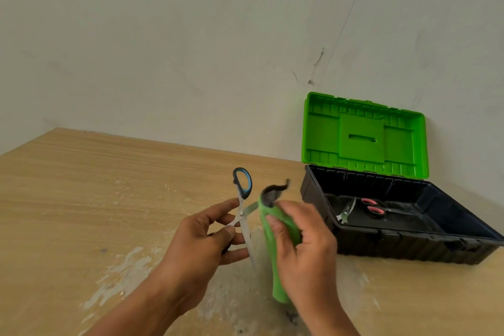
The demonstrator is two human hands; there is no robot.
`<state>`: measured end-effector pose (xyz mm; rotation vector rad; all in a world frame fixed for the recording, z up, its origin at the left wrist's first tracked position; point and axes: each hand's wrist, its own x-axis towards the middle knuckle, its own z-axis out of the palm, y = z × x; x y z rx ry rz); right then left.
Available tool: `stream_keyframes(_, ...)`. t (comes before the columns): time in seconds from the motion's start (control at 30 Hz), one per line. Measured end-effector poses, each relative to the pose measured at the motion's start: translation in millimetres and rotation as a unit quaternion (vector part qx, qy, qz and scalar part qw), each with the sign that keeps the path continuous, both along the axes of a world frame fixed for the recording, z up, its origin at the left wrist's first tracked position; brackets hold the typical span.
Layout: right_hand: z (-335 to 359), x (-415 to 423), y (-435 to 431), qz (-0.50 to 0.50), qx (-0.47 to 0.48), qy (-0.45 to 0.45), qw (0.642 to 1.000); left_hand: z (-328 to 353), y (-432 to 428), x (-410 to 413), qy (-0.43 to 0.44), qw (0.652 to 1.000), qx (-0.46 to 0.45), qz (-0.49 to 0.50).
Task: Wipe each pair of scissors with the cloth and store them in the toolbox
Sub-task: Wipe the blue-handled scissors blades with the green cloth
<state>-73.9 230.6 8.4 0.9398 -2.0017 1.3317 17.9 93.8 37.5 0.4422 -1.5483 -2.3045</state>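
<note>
The left hand (215,234) pinches the blue-and-black-handled steel scissors (243,199) near the pivot, fingers curled, one handle loop at 12 o'clock and the blades spread, probably so each edge can be reached. The right hand (305,237) grips the green cloth (275,254), folded over the blade that points to 2 o'clock, thumb pressing it on. A dark blur at the cloth's top I cannot identify. At 3 o'clock on the wooden table (109,185) stands the black plastic toolbox (409,243), its green lid (362,139) propped open for easy dropping-in. Red-handled scissors (373,208) lie inside.
</note>
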Motion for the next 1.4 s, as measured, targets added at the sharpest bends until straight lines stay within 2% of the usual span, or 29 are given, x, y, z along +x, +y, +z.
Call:
stream_keyframes(0.2,-10,10,-14,0.088,0.085,-0.027,0.992,-4,6,0,0.002,1.000,-0.005,0.018)
stream_keyframes(0.43,-7,9,-13,0.105,0.152,-0.035,0.982,-13,-2,-4,-0.036,0.997,0.016,0.061)
stream_keyframes(0.63,-8,11,-2,0.123,0.179,-0.075,0.973,-6,-17,-2,-0.021,0.995,0.053,0.078)
stream_keyframes(0.8,-1,6,10,0.110,0.207,-0.087,0.968,-6,-18,-3,-0.026,0.996,0.037,0.076)
stream_keyframes(0.9,-1,-8,21,0.050,0.133,-0.136,0.980,-3,-17,-2,-0.019,0.997,0.014,0.072)
stream_keyframes(0.97,0,-17,27,-0.033,0.025,-0.171,0.984,-2,-15,0,-0.020,0.997,0.004,0.071)
stream_keyframes(1.03,4,-25,30,-0.102,-0.110,-0.191,0.970,-1,-12,1,-0.022,0.997,-0.003,0.069)
stream_keyframes(1.1,12,-24,31,-0.096,-0.244,-0.213,0.941,0,-11,1,-0.024,0.997,-0.007,0.072)
stream_keyframes(1.17,17,-20,31,-0.075,-0.275,-0.207,0.936,0,-11,2,-0.026,0.997,-0.009,0.075)
stream_keyframes(1.23,17,-12,26,-0.039,-0.199,-0.176,0.963,0,-8,1,-0.024,0.997,-0.010,0.070)
stream_keyframes(1.3,10,1,16,0.012,-0.078,-0.102,0.992,-2,-3,0,-0.018,0.998,-0.009,0.056)
stream_keyframes(1.4,-4,10,1,0.085,0.081,0.009,0.993,-5,8,0,-0.024,0.999,-0.016,0.017)
